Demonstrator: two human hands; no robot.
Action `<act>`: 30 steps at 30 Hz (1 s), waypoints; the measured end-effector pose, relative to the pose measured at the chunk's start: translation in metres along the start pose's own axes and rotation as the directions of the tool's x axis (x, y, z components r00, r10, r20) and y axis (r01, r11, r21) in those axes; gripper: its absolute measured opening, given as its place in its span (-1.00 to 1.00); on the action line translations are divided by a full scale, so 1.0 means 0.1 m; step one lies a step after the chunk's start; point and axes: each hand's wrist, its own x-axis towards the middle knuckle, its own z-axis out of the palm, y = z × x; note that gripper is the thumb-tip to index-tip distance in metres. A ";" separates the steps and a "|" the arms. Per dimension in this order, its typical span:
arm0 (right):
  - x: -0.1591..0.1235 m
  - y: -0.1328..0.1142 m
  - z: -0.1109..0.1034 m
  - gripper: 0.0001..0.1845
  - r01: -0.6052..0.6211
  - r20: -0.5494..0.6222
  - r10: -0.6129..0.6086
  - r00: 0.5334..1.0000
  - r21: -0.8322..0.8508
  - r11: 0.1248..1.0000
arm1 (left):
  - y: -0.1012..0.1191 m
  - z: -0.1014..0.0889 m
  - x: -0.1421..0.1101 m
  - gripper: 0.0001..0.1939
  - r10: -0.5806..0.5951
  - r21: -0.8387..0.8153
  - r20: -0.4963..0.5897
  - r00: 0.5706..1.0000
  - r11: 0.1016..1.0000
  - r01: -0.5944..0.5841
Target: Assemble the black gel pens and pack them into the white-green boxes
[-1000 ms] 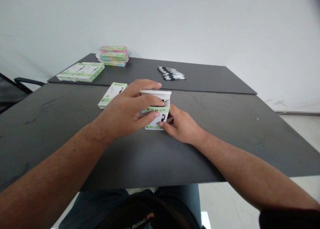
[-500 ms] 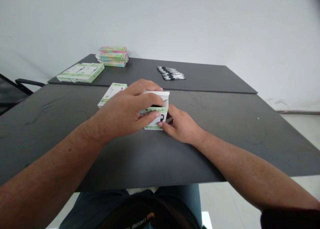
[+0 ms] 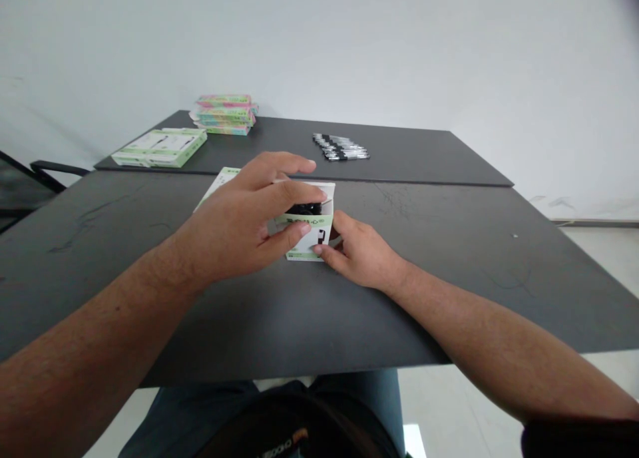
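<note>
A small white-and-green pen box [image 3: 304, 243] stands upright on the dark table with its top open. Black pen ends [image 3: 305, 209] show inside the opening. My right hand [image 3: 363, 250] grips the box's right side, thumb on the front face and the other fingers partly hidden behind it. Above the box's left part is my left hand [image 3: 239, 215], fingers spread. Its thumb lies along the front top edge and its index finger reaches across to the raised flap; I cannot tell whether either presses on it. Behind the left hand lies another white-and-green box [image 3: 223, 177], mostly covered.
A row of pens [image 3: 344, 148] lies on the far table. At the back left are flat white-and-green boxes [image 3: 162, 146] and a stack of pink-and-green boxes [image 3: 224, 115]. A black chair [image 3: 60, 168] stands beyond the left edge.
My left hand has shifted slightly left, its fingers lifting and spreading from the box opening, so more of the black pen ends shows. My right hand still grips the box.
</note>
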 end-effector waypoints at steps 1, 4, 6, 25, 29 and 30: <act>0.00 0.00 0.00 -0.75 0.000 0.002 0.000 1.000 -0.001 1.000 | 0.00 -0.01 0.00 -0.58 0.030 0.013 0.011 0.999 0.999 -0.031; 0.00 -0.02 -0.01 -0.76 0.006 0.017 -0.006 1.000 -0.004 1.000 | -0.01 -0.04 0.02 -0.67 0.112 0.041 0.090 0.990 0.992 -0.116; 0.00 -0.02 -0.01 -0.76 0.008 0.019 -0.008 1.000 -0.025 1.000 | -0.01 -0.06 0.05 -0.74 0.106 0.029 0.133 0.985 0.993 -0.111; 0.02 0.00 0.05 -0.74 0.001 -0.006 -0.001 1.000 -0.020 1.000 | -0.07 -0.09 0.04 -0.64 0.035 -0.054 0.097 0.995 0.998 -0.030; 0.00 0.01 0.05 -0.64 0.074 -0.088 -0.064 0.994 0.116 0.991 | -0.03 0.03 -0.03 -0.43 0.074 -0.016 -0.017 0.997 0.997 -0.075; -0.01 0.01 0.04 -0.58 0.102 -0.125 -0.083 0.989 0.150 0.983 | -0.01 0.06 -0.04 -0.40 0.054 -0.010 -0.053 0.997 0.998 -0.055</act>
